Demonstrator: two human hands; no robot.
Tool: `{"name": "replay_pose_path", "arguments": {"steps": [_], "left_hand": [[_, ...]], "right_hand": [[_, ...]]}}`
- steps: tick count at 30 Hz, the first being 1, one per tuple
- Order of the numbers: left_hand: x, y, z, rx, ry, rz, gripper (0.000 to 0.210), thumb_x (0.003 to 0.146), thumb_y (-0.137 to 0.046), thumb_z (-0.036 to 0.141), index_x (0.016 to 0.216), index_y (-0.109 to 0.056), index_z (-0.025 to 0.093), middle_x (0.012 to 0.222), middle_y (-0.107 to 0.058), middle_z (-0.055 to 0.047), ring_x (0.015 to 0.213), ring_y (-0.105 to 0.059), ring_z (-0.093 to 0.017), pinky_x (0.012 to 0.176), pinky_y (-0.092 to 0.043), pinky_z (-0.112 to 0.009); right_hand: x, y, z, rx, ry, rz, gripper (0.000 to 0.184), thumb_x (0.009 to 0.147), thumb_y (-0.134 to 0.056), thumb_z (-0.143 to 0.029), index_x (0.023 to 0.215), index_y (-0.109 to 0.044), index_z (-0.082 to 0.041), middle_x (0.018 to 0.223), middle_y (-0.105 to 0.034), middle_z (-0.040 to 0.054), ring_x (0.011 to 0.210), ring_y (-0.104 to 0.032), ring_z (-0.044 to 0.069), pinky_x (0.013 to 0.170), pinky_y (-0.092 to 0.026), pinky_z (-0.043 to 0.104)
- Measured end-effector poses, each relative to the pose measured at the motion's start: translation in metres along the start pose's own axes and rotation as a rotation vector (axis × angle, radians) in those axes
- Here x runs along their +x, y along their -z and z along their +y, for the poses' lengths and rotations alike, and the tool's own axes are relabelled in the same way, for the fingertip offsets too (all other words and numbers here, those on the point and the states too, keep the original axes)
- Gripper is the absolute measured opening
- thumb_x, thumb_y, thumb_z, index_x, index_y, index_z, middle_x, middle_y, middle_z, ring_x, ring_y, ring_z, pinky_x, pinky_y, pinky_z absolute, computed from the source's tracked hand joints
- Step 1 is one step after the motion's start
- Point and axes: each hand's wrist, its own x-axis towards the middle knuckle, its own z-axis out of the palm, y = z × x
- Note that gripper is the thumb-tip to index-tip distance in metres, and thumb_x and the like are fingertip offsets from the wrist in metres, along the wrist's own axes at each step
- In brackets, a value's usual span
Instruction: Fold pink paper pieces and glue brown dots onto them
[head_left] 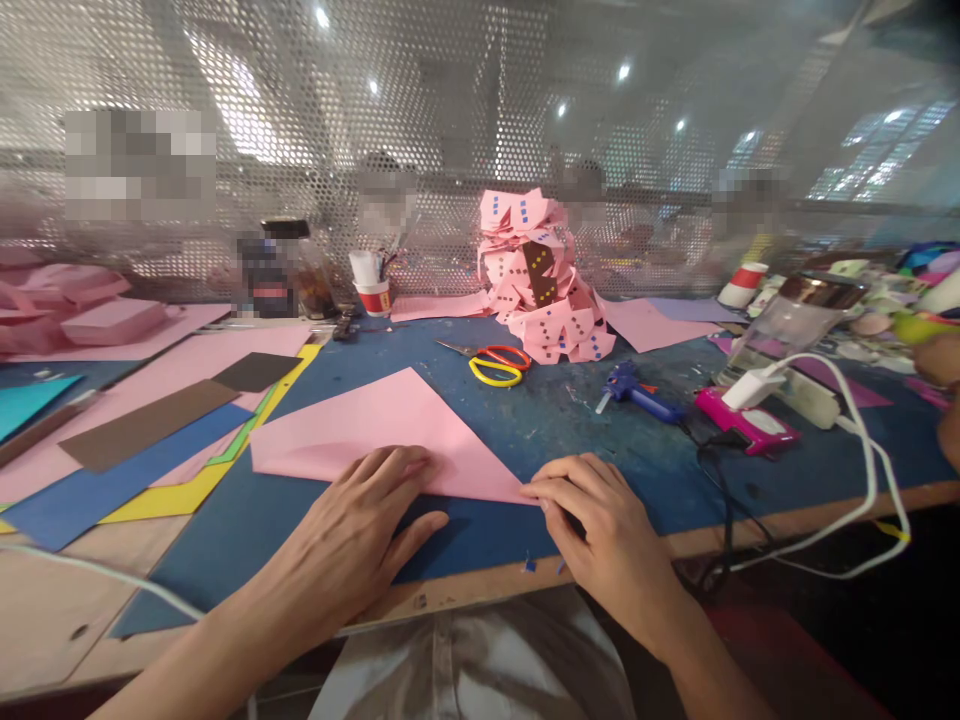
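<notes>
Right hand point(600, 520) pinches the near right corner of the folded pink paper point(390, 430), fingertips closed on its point. Left hand point(360, 525) lies flat and open, pressing the near fold. The paper sits on the blue mat point(570, 420) near the table edge. Farther off, scissors point(491, 362), a glue gun point(637, 392) to the right, and a pink stack point(544, 285) behind.

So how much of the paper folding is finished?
Done: a heap of folded pink pieces stands at the back. In hand: a pink sheet folded into a triangle, left hand pressing its near edge, right hand pinching its corner. Left: flat pink sheets lie unfolded nearby.
</notes>
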Motion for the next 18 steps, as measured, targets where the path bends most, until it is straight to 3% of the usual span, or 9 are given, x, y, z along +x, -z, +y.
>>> {"name": "replay_pose_path", "arguments": {"steps": [6,13,18], "left_hand": [[-0.006,0.000,0.000,0.052,-0.054,0.001,0.046,0.094,-0.049,0.044,0.133,-0.051,0.021,0.132,-0.059,-0.014,0.122,-0.053,-0.032,0.107,-0.040,-0.053],[-0.020,-0.011,-0.004,0.157,-0.106,0.018,0.055,0.096,-0.049,0.046,0.144,-0.039,0.020,0.149,-0.047,-0.010,0.136,-0.042,-0.027,0.117,-0.028,-0.048],[-0.020,-0.013,-0.004,0.156,-0.110,0.060,0.055,0.095,-0.050,0.048,0.142,-0.043,0.020,0.148,-0.048,-0.009,0.136,-0.044,-0.026,0.116,-0.031,-0.046]], "right_hand": [[0.001,0.000,0.000,0.002,-0.007,-0.008,0.030,0.091,-0.051,-0.006,0.107,-0.066,-0.026,0.103,-0.065,0.0040,0.096,-0.057,0.021,0.085,-0.045,0.040],[0.000,-0.001,0.001,0.005,-0.005,-0.019,0.030,0.092,-0.050,-0.006,0.108,-0.066,-0.026,0.104,-0.064,0.0039,0.098,-0.056,0.021,0.087,-0.044,0.040],[0.004,0.005,-0.013,-0.077,0.009,0.095,0.025,0.094,-0.052,-0.013,0.114,-0.064,-0.024,0.112,-0.063,0.0061,0.106,-0.055,0.023,0.094,-0.041,0.043]]}}
